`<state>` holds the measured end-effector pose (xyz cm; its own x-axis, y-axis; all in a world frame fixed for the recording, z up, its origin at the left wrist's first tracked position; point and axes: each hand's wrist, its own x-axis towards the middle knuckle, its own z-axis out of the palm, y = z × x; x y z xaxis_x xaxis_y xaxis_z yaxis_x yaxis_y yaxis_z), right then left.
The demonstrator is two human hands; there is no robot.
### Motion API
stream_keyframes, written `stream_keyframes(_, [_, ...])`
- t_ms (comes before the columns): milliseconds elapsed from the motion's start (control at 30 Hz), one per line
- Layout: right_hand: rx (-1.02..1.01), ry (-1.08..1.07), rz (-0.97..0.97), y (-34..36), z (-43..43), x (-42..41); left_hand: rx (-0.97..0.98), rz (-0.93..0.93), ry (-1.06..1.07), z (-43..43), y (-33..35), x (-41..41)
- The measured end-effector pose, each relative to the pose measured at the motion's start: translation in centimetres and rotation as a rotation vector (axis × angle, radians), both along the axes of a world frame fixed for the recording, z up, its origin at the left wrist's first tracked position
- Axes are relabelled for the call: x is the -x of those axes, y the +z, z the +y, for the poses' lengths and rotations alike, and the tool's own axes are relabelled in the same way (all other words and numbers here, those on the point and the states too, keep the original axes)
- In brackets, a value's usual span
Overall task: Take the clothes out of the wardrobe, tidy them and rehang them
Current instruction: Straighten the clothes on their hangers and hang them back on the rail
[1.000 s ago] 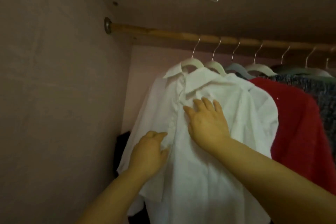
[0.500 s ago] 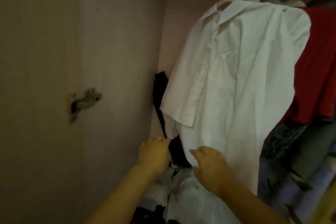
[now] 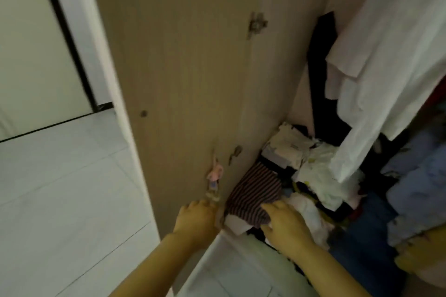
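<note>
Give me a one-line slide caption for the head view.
Right hand on a striped garment atop the clothes heap in the wardrobe, left hand beside it, white shirt hanging above.

I log shirt [image 3: 386,67]: plain white, no pattern. Hanging garment [image 3: 321,67] behind it: solid black. Striped garment [image 3: 253,193] at pile front: dark ground, thin pale pinkish stripes. Crumpled pieces [image 3: 316,171] in pile: white, one with small yellow-green flecks. Heap [image 3: 415,176] at right: pale blue. Lower cloth [image 3: 362,248]: deep blue. I note wardrobe door [image 3: 181,67]: beige, faint vertical grain. Sticker [image 3: 214,173] on door: pink, detail too blurred for me. Floor tiles [image 3: 60,188]: white, thin dark joints. Item [image 3: 422,253] at lower right edge: yellow.
</note>
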<state>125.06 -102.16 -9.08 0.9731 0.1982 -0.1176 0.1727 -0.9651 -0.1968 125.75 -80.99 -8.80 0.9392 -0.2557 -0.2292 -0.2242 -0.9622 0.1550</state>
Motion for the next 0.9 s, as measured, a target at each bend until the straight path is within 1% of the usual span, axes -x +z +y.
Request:
stream_keyframes(167, [0.004, 0.205, 0.127, -0.3, 10.4, 3.9, -0.071, 0.065, 0.18, 9.4, -1.2, 7.3])
stream_keyframes(333, [-0.046, 0.403, 0.199, -0.8, 21.5, 7.4, -0.046, 0.058, 0.384, 20.3, -2.2, 13.0])
stream_keyframes(700, [-0.016, 0.735, 0.217, -1.0, 51.6, 12.2, -0.002, 0.051, 0.816, 48.2, -1.6, 27.2])
stream_keyframes(900, [0.039, 0.888, 0.213, -0.7, 64.3, 14.0, 0.073, 0.022, 1.015, 58.1, -1.6, 32.5])
